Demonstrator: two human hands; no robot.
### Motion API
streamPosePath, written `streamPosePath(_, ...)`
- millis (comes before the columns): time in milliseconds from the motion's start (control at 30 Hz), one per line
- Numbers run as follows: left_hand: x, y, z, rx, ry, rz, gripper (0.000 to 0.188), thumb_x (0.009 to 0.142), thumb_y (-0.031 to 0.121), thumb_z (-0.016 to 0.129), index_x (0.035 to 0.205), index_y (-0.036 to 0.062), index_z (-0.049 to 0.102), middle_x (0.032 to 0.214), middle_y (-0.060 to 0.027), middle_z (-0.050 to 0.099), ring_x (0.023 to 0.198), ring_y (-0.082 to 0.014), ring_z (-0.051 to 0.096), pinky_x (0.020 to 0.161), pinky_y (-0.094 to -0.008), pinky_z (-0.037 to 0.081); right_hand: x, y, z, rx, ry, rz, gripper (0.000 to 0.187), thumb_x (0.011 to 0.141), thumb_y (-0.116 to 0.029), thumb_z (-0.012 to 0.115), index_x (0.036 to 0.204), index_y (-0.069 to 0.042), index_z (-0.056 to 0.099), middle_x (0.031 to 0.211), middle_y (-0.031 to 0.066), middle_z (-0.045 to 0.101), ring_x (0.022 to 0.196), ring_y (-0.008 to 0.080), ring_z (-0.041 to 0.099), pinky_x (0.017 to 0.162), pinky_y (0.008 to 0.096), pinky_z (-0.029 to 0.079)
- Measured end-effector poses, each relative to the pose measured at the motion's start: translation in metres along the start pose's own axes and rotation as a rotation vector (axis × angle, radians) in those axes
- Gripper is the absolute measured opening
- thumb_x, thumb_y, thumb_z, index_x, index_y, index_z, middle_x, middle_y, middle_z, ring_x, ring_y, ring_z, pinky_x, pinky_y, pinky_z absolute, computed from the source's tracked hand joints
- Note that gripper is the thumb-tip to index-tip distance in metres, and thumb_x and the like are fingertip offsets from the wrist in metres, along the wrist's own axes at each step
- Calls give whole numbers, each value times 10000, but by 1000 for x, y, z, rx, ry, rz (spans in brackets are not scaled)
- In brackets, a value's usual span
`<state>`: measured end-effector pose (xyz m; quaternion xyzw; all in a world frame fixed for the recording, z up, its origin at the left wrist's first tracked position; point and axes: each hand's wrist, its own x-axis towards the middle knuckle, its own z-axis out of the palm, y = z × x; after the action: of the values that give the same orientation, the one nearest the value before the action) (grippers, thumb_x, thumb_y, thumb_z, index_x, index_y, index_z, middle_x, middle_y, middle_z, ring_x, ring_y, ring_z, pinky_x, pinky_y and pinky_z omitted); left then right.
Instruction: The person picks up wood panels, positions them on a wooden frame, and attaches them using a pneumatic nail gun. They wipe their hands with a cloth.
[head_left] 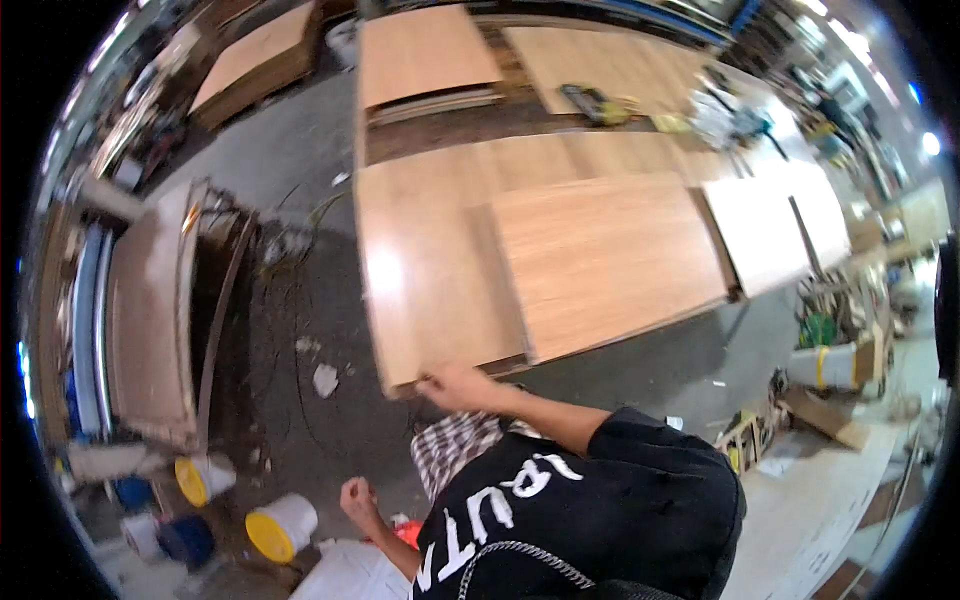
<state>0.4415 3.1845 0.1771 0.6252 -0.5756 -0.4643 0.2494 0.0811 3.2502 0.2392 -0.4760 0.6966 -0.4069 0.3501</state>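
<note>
A large wood-grain panel (430, 250) lies flat in front of me, its near left corner pointing toward my body. My right hand (455, 385) is at the near edge of this panel, close to that corner, with its fingers bent around the edge. Lower down on the left, my left hand (360, 498) hangs apart from the panel. Its fingers are curled in, and nothing shows in them. On top of the large panel, to the right of my right hand, rests a smaller wood-grain panel (610, 260). A checkered cloth (450, 450) shows beside my black shirt.
White panels (760, 235) lie to the right. Farther back are a stack of boards (430, 60) and a power tool (595, 103). Upright boards (150, 310) lean at left, with cables (300, 330) on the floor. White buckets with yellow (280, 528) stand near my left hand.
</note>
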Motion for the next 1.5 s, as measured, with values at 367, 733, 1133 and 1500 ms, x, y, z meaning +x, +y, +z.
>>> streamPosePath(367,173,-82,-157,-147,272,-102,161,816,51,687,897,19,552,713,-43,615,642,-108,566,581,-253,462,186,-62,75,-25,164,188,182,928,-184,612,975,-8,622,758,158,653,683,232,643,652,348,503)
streamPosePath(733,372,-9,-193,-317,132,-318,322,749,19,722,1026,-45,568,749,-84,649,601,-142,605,538,-257,485,294,-103,113,-222,-63,193,270,917,-280,578,1050,-49,621,861,215,672,827,406,649,737,472,506)
streamPosePath(1133,679,203,65,-139,-389,-47,250,880,-49,615,1118,-91,553,732,-131,644,570,-178,623,500,-292,513,498,-29,59,-252,16,240,338,919,-347,566,1105,-65,590,876,219,679,870,425,643,767,505,506)
streamPosePath(1500,879,204,139,319,-683,-192,157,798,197,629,776,44,601,771,-150,685,564,-241,627,495,-371,498,725,-46,-214,-234,454,335,356,939,-311,551,1169,-40,573,978,161,697,916,372,653,791,467,509)
